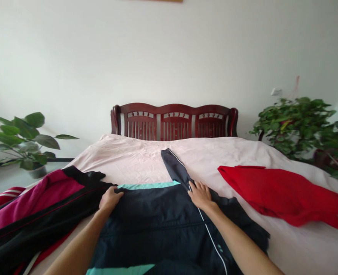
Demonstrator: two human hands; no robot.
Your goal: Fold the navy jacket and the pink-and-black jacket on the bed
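Note:
A dark navy jacket (pixel 146 217) with teal panels and white piping lies spread over the bed in front of me. One of its sleeves (pixel 176 168) points away toward the headboard. My left hand (pixel 111 199) is closed, pinching the jacket's far left edge beside a teal strip. On the right, my right hand (pixel 200 195) rests at the base of the sleeve, its fingers curled over the cloth along the white piping. What lies under both sets of fingertips is hidden. Another dark part of the jacket extends right, beneath my right forearm.
A black and magenta garment (pixel 40 202) lies at left, with red striped cloth (pixel 4 198) beside it. Red folded clothing (pixel 283 193) lies at right on the pink sheet (pixel 134 164). Beyond stand a wooden backrest (pixel 174 122) and potted plants (pixel 26 137) on both sides.

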